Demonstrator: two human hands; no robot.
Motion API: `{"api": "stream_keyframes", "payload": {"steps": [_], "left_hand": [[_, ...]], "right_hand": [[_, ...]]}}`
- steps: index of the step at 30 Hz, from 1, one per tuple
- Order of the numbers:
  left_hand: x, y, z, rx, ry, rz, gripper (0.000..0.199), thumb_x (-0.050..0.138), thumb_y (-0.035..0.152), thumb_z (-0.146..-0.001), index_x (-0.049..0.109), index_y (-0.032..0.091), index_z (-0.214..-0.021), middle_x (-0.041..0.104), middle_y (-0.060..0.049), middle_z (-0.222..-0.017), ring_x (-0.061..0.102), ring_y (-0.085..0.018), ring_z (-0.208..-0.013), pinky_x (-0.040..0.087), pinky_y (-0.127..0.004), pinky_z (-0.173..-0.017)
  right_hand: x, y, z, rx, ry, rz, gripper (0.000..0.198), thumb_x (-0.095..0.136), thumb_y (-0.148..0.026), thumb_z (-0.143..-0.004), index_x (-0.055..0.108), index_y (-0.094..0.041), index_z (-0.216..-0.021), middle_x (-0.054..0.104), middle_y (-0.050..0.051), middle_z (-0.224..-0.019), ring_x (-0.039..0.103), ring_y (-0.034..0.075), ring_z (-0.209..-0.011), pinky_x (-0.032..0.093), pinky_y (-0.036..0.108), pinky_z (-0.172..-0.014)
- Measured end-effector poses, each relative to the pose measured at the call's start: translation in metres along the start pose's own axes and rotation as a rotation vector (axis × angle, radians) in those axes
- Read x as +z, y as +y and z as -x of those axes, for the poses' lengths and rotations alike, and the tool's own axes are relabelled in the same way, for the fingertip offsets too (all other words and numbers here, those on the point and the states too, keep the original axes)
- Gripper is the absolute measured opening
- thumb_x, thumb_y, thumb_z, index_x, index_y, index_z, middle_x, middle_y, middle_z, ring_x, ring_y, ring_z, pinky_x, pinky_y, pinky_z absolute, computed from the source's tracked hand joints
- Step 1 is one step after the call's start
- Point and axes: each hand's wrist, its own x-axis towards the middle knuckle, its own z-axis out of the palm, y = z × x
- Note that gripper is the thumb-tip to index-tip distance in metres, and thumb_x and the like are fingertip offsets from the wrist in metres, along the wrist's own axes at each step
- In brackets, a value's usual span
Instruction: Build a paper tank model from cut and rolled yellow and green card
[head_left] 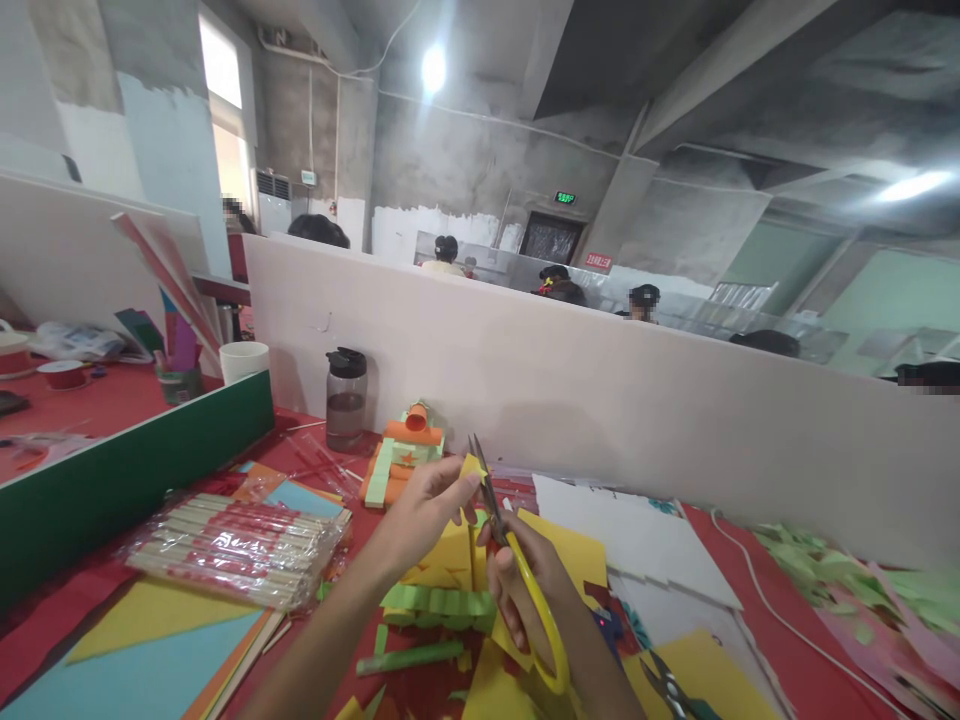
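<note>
My left hand pinches a small piece of yellow paper between thumb and fingers, above the middle of the table. In my right hand is a pair of scissors with yellow handles. Their blades point up and away from me, beside the paper; whether they are cutting into it I cannot tell. Below my hands lie folded yellow paper and a pleated green paper strip. Just beyond my left hand stands an orange and light green paper model with an orange star on it.
Plastic-wrapped wooden sticks lie on coloured sheets at the left. A dark-lidded bottle and a white cup stand near the white partition. Pliers, white boards, a white cable and green paper scraps lie at the right.
</note>
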Motion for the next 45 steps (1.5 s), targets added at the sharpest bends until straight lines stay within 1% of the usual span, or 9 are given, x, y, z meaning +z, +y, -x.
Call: {"api": "stream_keyframes", "payload": {"steps": [6, 12, 16, 19, 23, 26, 32, 36, 45], "left_hand": [[0.0, 0.0, 0.0, -0.016, -0.018, 0.003, 0.033, 0.052, 0.039, -0.091, 0.057, 0.017, -0.067, 0.055, 0.001, -0.064, 0.053, -0.012, -0.062, 0.042, -0.024, -0.06], [0.0, 0.003, 0.003, -0.039, -0.058, -0.001, 0.029, 0.051, 0.037, -0.093, 0.058, 0.017, -0.073, 0.056, 0.002, -0.068, 0.055, -0.013, -0.065, 0.042, -0.024, -0.063], [0.001, 0.005, 0.006, -0.07, -0.176, -0.072, 0.029, 0.052, 0.036, -0.093, 0.057, 0.017, -0.071, 0.056, 0.001, -0.072, 0.054, -0.013, -0.07, 0.041, -0.024, -0.067], [0.002, 0.005, 0.008, -0.055, -0.288, -0.17, 0.028, 0.051, 0.034, -0.093, 0.06, 0.017, -0.073, 0.057, 0.0, -0.076, 0.055, -0.014, -0.073, 0.04, -0.024, -0.066], [0.003, 0.004, 0.01, -0.011, -0.379, -0.278, 0.03, 0.048, 0.035, -0.094, 0.065, 0.017, -0.078, 0.06, 0.0, -0.075, 0.052, -0.014, -0.07, 0.038, -0.024, -0.063], [0.003, 0.003, 0.011, 0.01, -0.368, -0.336, 0.031, 0.049, 0.038, -0.095, 0.065, 0.018, -0.078, 0.062, 0.001, -0.075, 0.051, -0.014, -0.07, 0.037, -0.024, -0.063], [0.004, -0.003, 0.008, -0.049, -0.235, -0.391, 0.032, 0.052, 0.045, -0.093, 0.066, 0.018, -0.085, 0.063, -0.001, -0.086, 0.056, -0.016, -0.076, 0.04, -0.025, -0.065], [0.006, -0.007, 0.006, -0.077, -0.184, -0.333, 0.031, 0.05, 0.044, -0.094, 0.062, 0.018, -0.084, 0.059, -0.001, -0.078, 0.054, -0.014, -0.069, 0.04, -0.025, -0.063], [0.008, -0.008, 0.007, -0.12, -0.218, -0.25, 0.03, 0.058, 0.049, -0.089, 0.06, 0.019, -0.09, 0.056, 0.002, -0.073, 0.05, -0.012, -0.063, 0.039, -0.024, -0.058]], "right_hand": [[-0.004, 0.003, -0.004, 0.005, -0.011, 0.002, 0.069, 0.057, -0.081, -0.075, 0.05, -0.019, -0.103, 0.051, -0.006, -0.059, 0.037, 0.004, -0.03, 0.031, 0.015, -0.029], [-0.005, 0.003, -0.003, -0.007, 0.103, -0.031, 0.057, 0.061, -0.074, -0.078, 0.051, -0.021, -0.099, 0.049, -0.008, -0.056, 0.032, 0.004, -0.031, 0.029, 0.015, -0.029], [-0.008, -0.005, 0.0, -0.093, 0.192, -0.043, 0.047, 0.064, -0.064, -0.084, 0.051, -0.022, -0.1, 0.051, -0.007, -0.056, 0.042, 0.006, -0.038, 0.037, 0.016, -0.037], [-0.011, -0.013, 0.0, -0.083, 0.259, -0.048, 0.041, 0.072, -0.051, -0.082, 0.051, -0.024, -0.104, 0.053, -0.007, -0.06, 0.049, 0.009, -0.044, 0.043, 0.018, -0.043], [-0.013, -0.019, -0.001, -0.107, 0.318, -0.054, 0.038, 0.077, -0.042, -0.079, 0.051, -0.024, -0.1, 0.056, -0.006, -0.073, 0.049, 0.007, -0.047, 0.043, 0.02, -0.045], [-0.015, -0.017, -0.002, -0.115, 0.293, -0.06, 0.037, 0.076, -0.038, -0.079, 0.051, -0.025, -0.103, 0.056, -0.006, -0.076, 0.049, 0.007, -0.047, 0.043, 0.02, -0.045], [-0.016, -0.015, 0.0, -0.106, 0.299, -0.037, 0.035, 0.075, -0.035, -0.08, 0.052, -0.025, -0.104, 0.057, -0.006, -0.079, 0.049, 0.007, -0.047, 0.042, 0.02, -0.044], [-0.015, -0.019, 0.0, -0.099, 0.314, -0.039, 0.033, 0.076, -0.034, -0.079, 0.053, -0.025, -0.101, 0.054, -0.007, -0.075, 0.048, 0.007, -0.046, 0.041, 0.02, -0.043], [-0.017, -0.015, 0.0, -0.121, 0.364, -0.112, 0.036, 0.078, -0.037, -0.078, 0.053, -0.025, -0.101, 0.055, -0.006, -0.072, 0.048, 0.007, -0.047, 0.043, 0.02, -0.045]]}}
